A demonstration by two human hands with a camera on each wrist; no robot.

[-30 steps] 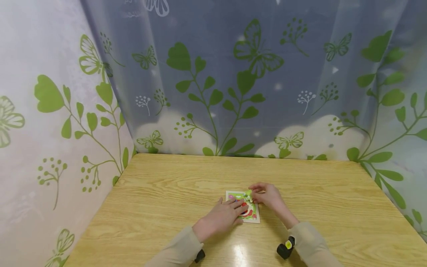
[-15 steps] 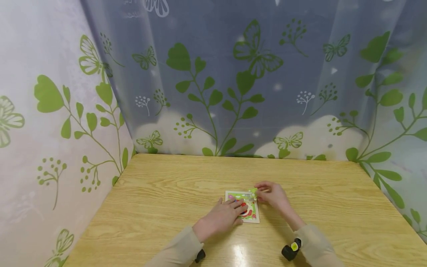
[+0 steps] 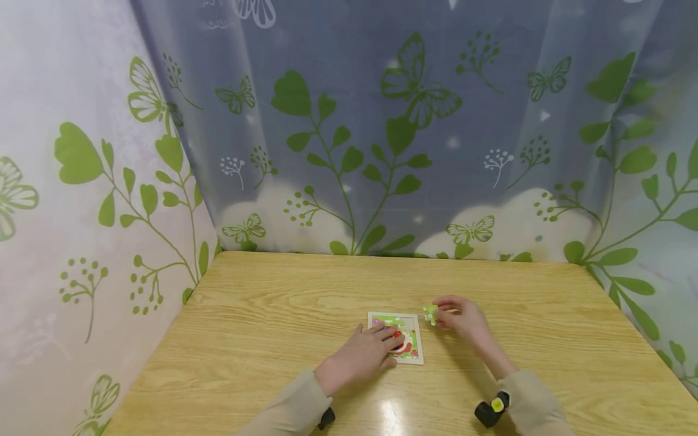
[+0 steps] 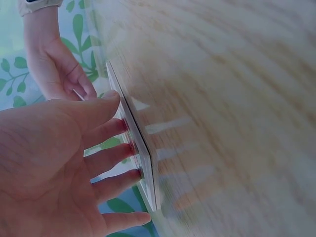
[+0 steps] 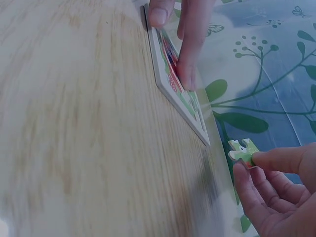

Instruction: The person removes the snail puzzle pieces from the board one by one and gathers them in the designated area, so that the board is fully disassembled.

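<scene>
A small square jigsaw puzzle in a pale frame (image 3: pixel 421 351) lies flat on the table, its picture green, red and white. My left hand (image 3: pixel 360 353) rests across its left and lower part, fingers stretched out and hiding some of the picture. In the left wrist view, those fingertips touch the puzzle board (image 4: pixel 149 173), with the thumb near its edge. To the right of the frame, my right hand (image 3: pixel 465 320) pinches a green jigsaw piece (image 5: pixel 243 152) between thumb and forefinger, held above the table. A bare greyish patch shows at the puzzle's upper right corner.
The wooden table (image 3: pixel 283 290) stretches around the puzzle on all sides. Patterned curtains (image 3: pixel 349 151) with leaves and butterflies stand at its back and sides. A dark wrist camera (image 3: pixel 491 412) sits at the right sleeve.
My right hand has lifted the green jigsaw piece off the puzzle's upper right corner and carried it to the right, beyond the frame. The left hand has stayed in place.
</scene>
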